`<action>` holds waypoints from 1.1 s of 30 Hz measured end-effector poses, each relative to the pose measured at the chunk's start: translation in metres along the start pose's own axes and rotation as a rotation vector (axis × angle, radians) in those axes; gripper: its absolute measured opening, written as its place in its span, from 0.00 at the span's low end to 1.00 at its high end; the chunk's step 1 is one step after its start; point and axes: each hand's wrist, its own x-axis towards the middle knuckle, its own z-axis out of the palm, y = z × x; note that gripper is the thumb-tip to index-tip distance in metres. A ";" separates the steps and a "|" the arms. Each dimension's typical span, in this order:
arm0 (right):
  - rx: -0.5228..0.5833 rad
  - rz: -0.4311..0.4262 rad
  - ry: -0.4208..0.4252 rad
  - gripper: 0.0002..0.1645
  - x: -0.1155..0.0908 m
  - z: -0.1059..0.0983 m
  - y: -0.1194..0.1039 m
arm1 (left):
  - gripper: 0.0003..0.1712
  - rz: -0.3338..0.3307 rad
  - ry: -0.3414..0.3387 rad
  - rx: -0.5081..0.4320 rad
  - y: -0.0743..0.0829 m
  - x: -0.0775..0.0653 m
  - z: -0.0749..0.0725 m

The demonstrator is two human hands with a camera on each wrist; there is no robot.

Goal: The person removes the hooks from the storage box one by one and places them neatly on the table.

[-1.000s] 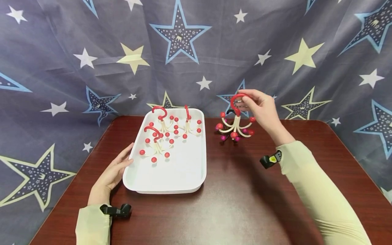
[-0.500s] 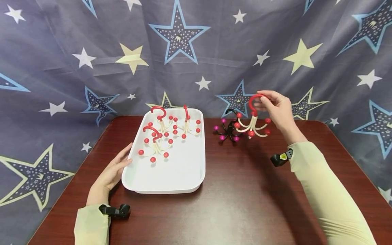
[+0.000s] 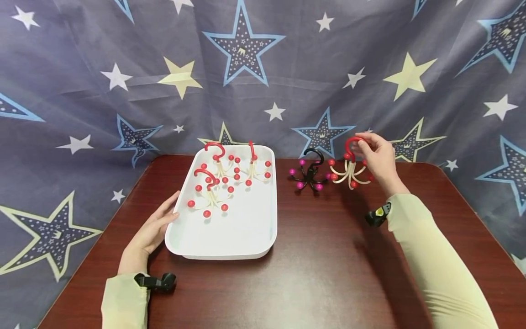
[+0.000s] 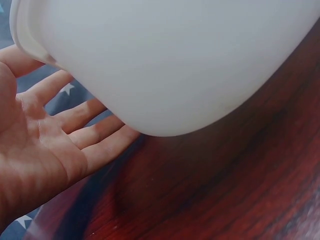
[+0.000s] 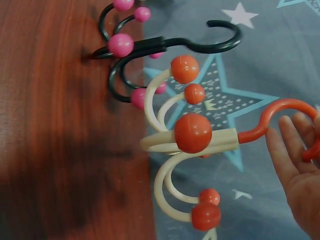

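Observation:
My right hand pinches the red top hook of a cream multi-arm hanger with red ball tips, at the back right. It stands upright, its lower arms close over the tabletop. Just left of it is a black multi-arm hanger with pink balls, which the right wrist view shows upright on the table. My left hand lies along the left side of a white tray, thumb at the rim. In the left wrist view the fingers extend nearly straight against the tray's outer wall.
Three cream hangers with red hooks and balls, such as the nearest one, stand in the tray's back half. The dark wooden table ends at a star-patterned cloth hanging behind it.
My right hand has carried the cream hanger right, from in front of the black hanger to beside it, then lowered it toward the table. The left hand and tray stay put.

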 end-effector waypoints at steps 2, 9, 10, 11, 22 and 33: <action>-0.027 0.015 0.018 0.14 -0.001 0.001 0.005 | 0.35 0.001 0.000 0.000 0.000 0.001 0.000; -0.045 0.078 0.107 0.13 -0.003 0.004 0.021 | 0.35 -0.006 0.004 -0.001 0.001 0.000 0.001; -0.040 0.088 0.121 0.14 -0.003 0.004 0.024 | 0.35 -0.006 0.004 -0.002 0.001 0.000 0.001; -0.037 0.097 0.134 0.14 -0.004 0.005 0.026 | 0.35 -0.007 0.006 -0.006 0.001 -0.001 0.001; -0.091 0.121 0.200 0.14 -0.010 0.009 0.044 | 0.35 0.004 0.002 -0.010 0.001 -0.001 0.001; -0.213 0.106 0.194 0.16 -0.008 0.005 0.073 | 0.34 0.005 0.004 -0.006 -0.002 0.000 0.000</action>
